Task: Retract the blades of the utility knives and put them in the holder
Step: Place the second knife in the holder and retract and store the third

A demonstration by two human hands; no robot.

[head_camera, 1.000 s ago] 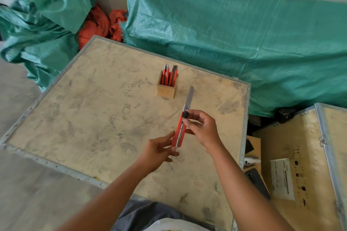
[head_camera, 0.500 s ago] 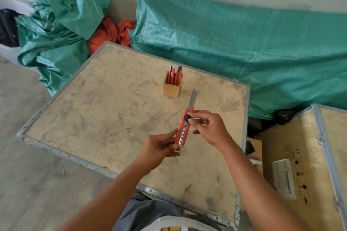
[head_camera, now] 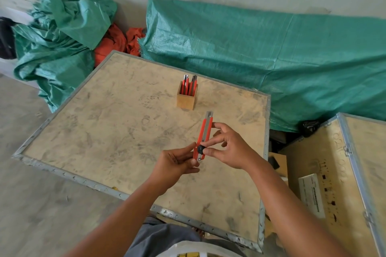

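I hold a red utility knife (head_camera: 205, 132) upright over the wooden board (head_camera: 125, 131), its metal tip pointing away from me. My left hand (head_camera: 177, 162) pinches the knife's lower end. My right hand (head_camera: 227, 146) has thumb and finger on the black slider wheel low on the handle, with another finger touching the upper side. Only a short metal stub shows past the red body. A small wooden holder (head_camera: 186, 100) stands farther back on the board with other red knives (head_camera: 189, 85) upright in it.
The board has a metal-edged rim (head_camera: 69, 175) and lies on a grey floor. Green tarpaulin (head_camera: 261, 52) and orange cloth (head_camera: 112, 44) are heaped behind it. A second wooden crate (head_camera: 334, 183) with a white label stands at the right.
The long blade has slid back into the red handle, and the black slider under my right thumb has moved from the upper part down near the lower end. The view shifted slightly.
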